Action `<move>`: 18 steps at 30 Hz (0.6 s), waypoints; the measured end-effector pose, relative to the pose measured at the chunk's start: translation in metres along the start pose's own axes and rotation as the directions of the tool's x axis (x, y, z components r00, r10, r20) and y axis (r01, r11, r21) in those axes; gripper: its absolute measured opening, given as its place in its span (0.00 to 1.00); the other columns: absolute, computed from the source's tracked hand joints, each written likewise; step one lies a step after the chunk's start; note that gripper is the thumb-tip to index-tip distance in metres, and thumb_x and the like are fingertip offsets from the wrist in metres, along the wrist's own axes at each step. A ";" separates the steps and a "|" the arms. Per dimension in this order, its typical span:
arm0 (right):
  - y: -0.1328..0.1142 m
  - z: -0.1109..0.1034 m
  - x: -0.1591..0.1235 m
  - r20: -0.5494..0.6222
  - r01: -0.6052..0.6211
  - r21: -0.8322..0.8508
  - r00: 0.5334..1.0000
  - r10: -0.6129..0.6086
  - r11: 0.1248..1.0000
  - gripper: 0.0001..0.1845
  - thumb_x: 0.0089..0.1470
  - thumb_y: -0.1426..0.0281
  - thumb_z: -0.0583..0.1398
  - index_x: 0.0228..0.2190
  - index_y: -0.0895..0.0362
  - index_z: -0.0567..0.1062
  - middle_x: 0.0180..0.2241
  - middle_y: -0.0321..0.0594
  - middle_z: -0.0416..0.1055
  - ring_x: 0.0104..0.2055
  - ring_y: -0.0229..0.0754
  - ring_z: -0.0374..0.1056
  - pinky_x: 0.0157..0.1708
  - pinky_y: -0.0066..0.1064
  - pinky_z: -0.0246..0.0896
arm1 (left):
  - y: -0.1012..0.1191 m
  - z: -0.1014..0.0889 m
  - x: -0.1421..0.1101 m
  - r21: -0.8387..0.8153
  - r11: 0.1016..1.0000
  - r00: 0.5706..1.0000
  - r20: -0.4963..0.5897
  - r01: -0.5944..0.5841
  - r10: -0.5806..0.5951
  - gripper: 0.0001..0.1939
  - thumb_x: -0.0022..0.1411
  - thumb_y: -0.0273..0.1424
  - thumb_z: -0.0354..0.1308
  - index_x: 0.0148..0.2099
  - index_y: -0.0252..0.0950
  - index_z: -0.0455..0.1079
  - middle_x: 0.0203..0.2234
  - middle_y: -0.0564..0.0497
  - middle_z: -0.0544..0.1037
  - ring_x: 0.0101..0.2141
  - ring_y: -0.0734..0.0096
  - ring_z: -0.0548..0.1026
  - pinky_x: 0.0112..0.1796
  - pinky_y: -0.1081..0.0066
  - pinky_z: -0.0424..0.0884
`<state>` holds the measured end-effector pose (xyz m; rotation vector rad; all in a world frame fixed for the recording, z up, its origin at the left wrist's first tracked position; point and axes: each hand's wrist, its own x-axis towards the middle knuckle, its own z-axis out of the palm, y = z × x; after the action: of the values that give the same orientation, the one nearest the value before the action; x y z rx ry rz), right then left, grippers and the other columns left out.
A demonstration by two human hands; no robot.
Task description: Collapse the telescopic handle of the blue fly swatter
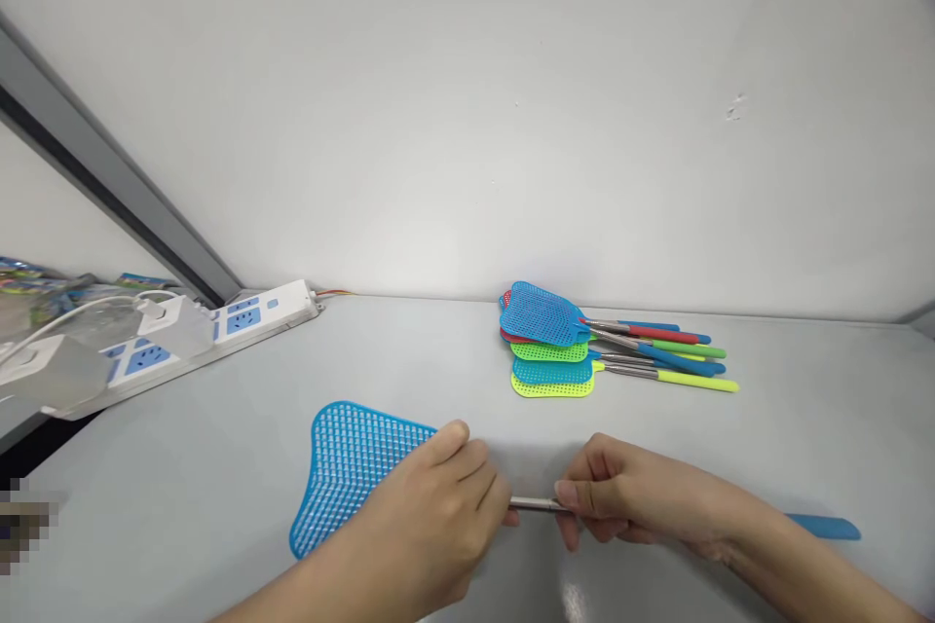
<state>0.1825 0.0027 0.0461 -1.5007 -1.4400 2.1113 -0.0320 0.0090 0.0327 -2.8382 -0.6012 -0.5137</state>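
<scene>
A blue fly swatter lies across the front of the grey table, its mesh head to the left and its blue grip end showing past my right forearm. My left hand is closed around it where the head meets the metal shaft, hiding that joint. My right hand pinches the thin metal shaft between thumb and fingers, a short way to the right. A short bare stretch of shaft shows between both hands. Behind them lies a pile of fly swatters in blue, green, yellow and red, handles pointing right.
A long white power strip with blue sockets runs along the table's left side, with white plugs and a cable on it. A pale wall rises behind the table. Packaged items lie beyond the grey frame post at left.
</scene>
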 end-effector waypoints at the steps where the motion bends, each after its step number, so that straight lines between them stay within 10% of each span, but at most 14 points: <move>1: 0.000 0.000 0.000 0.007 0.004 0.001 1.000 -0.004 1.000 0.19 0.46 0.57 0.60 0.20 0.62 0.74 0.13 0.30 0.53 0.17 0.29 0.46 0.16 0.24 0.33 | 0.001 0.001 0.000 0.001 1.000 1.000 0.001 0.001 -0.001 0.10 0.58 0.23 0.48 0.24 0.35 0.60 0.17 0.55 0.62 0.21 0.70 0.56 0.34 0.66 0.52; 18: 0.000 0.003 0.005 0.110 -0.053 -0.050 0.992 0.058 0.997 0.19 0.54 0.61 0.53 0.20 0.61 0.70 0.13 0.27 0.51 0.13 0.27 0.40 0.13 0.23 0.31 | 0.016 0.009 0.003 -0.025 0.999 0.999 -0.022 0.034 -0.034 0.06 0.51 0.25 0.54 0.23 0.35 0.62 0.15 0.56 0.63 0.20 0.71 0.56 0.34 0.66 0.52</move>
<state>0.1776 0.0037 0.0429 -1.4771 -1.5117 2.2423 -0.0198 -0.0020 0.0235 -2.8455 -0.6442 -0.5615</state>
